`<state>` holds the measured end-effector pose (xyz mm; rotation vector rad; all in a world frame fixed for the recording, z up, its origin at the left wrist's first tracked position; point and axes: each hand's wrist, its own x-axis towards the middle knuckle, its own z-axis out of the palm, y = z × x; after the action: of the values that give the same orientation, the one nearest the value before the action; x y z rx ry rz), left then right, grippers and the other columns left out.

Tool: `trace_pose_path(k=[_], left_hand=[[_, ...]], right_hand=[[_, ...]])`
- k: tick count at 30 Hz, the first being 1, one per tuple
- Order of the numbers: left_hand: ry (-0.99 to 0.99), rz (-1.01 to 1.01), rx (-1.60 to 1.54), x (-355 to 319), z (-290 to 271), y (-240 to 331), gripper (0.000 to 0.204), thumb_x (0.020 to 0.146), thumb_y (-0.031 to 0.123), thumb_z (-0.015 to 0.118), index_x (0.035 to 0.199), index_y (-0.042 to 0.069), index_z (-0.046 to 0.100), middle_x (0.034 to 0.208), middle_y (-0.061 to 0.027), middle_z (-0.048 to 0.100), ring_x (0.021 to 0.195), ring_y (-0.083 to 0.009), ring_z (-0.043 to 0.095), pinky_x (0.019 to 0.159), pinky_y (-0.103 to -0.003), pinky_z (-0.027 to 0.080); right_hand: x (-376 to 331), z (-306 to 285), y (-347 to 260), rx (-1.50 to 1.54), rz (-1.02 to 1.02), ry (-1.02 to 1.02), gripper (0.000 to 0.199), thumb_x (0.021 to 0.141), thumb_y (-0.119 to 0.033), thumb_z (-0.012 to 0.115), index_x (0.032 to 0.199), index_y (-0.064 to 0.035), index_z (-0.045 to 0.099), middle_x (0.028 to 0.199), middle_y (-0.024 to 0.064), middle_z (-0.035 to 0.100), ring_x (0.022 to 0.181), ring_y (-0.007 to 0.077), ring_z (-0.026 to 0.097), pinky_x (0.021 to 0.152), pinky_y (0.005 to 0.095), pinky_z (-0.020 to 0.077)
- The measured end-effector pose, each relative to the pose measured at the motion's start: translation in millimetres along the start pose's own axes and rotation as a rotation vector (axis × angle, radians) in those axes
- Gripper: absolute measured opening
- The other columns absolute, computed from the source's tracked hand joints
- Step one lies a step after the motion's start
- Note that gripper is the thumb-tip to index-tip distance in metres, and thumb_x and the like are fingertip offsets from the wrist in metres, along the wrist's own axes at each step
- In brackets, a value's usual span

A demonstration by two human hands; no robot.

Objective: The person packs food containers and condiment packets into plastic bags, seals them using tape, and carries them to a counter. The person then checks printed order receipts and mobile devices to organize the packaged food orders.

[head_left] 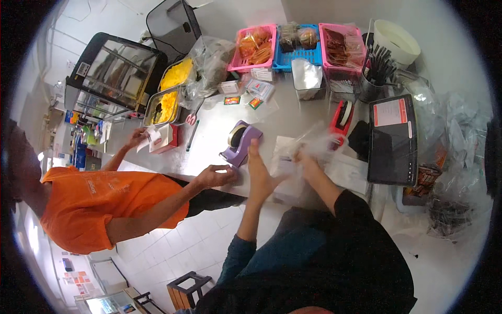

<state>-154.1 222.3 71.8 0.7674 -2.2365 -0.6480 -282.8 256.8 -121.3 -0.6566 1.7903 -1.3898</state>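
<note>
My left hand point(260, 177) is held over the counter with its fingers stretched out, open, just right of a purple tape dispenser point(253, 137). To its right, my right hand point(307, 159), somewhat blurred, has its fingers closed on a thin clear plastic bag point(320, 138). Beneath the bag lies a white printed paper point(283, 152). Another person's hand point(217, 177) is at the near end of the purple dispenser; that person's other hand holds a white slip point(153, 137) over a small red and white box point(166, 140).
A red tape dispenser point(341, 121) and a tablet point(391, 141) stand to the right. Pink baskets point(238, 63) and a blue basket point(293, 62) of packed food line the back. A co-worker in an orange shirt point(120, 201) stands close on my left. A stool point(188, 288) is below.
</note>
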Motion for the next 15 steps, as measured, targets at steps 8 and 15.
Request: trace_pose_path(k=[8,15], left_hand=[[0.118,-0.536,-0.575,-60,66,-32,0.066,0.068,0.030,0.062,0.117,-0.002,0.031,0.110,-0.0147,0.042,0.100,-0.0233,0.041,0.085,-0.033,0.033],[0.362,-0.703,-1.276,-21,2,-37,0.032,0.083,0.025,0.044,0.108,0.005,0.043,0.084,-0.0019,0.051,0.070,-0.0073,0.051,0.059,-0.024,0.045]], right_hand=[[-132,-8,-186,-0.529,-0.618,-0.729,0.064,0.061,-0.004,0.058,0.119,-0.0105,0.033,0.126,0.0174,0.024,0.119,0.0276,0.022,0.097,0.0392,0.0182],[-140,-46,-85,0.768,0.303,-1.206,0.044,0.079,-0.027,0.047,0.115,-0.0035,0.037,0.115,0.0190,0.039,0.092,0.0329,0.051,0.070,0.0328,0.0464]])
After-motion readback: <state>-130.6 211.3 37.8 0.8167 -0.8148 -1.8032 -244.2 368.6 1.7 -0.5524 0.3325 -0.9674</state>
